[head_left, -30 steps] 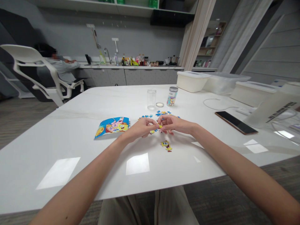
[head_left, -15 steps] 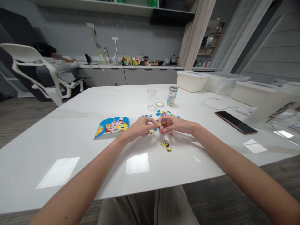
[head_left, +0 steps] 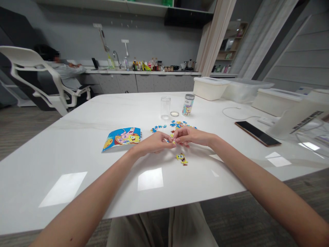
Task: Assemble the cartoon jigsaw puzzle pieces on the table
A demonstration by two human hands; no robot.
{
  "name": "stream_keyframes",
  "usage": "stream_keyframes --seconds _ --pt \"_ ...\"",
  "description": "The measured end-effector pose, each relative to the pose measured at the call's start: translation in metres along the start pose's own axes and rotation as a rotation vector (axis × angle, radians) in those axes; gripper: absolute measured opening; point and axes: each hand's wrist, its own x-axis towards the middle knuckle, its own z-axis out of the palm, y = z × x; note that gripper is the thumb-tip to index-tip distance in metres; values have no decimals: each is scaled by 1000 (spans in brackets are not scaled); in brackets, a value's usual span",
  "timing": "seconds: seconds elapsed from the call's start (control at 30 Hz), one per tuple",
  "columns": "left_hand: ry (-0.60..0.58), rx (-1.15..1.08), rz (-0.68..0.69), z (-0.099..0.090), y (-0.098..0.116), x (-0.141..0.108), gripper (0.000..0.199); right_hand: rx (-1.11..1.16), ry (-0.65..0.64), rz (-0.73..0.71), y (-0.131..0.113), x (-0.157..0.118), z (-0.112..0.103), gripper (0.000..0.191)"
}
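Observation:
My left hand [head_left: 156, 142] and my right hand [head_left: 189, 136] meet over the white table [head_left: 97, 181], fingertips pinched together. Between them is a small yellow and pink puzzle piece [head_left: 174, 141], mostly covered by the fingers. Just in front of my hands lies a joined yellow cartoon section [head_left: 182, 158] of the jigsaw. Loose blue puzzle pieces [head_left: 177, 124] are scattered beyond my fingers, some hidden behind them. Left of my left hand, a curved picture sheet [head_left: 122, 138] shows cartoon figures on blue.
Behind the pieces stand a clear jar [head_left: 165, 108], a ring-shaped lid [head_left: 174, 114] and a printed canister [head_left: 188, 105]. A phone [head_left: 257, 133], a cable and storage boxes [head_left: 210, 89] are on the right. A person [head_left: 68, 75] sits far left by a white chair [head_left: 55, 82].
My left fingertips have shifted slightly right and down, closer to the right fingers around the small piece. The joined cartoon section stays in place on the table.

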Motion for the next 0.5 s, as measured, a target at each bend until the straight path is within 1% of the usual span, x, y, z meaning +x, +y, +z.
stream_keyframes --seconds 0.1,0.27,0.5 --pt "0 -11 -2 -1 -2 1 31 -14 -27 -24 0 -1 -1 16" --pt "-51 -20 14 -2 -3 1 29 18 -58 -38 -1 -2 0 20" --pt "-94 -51 28 -3 -5 1 23 11 -37 -31 -1 -3 -2 22"
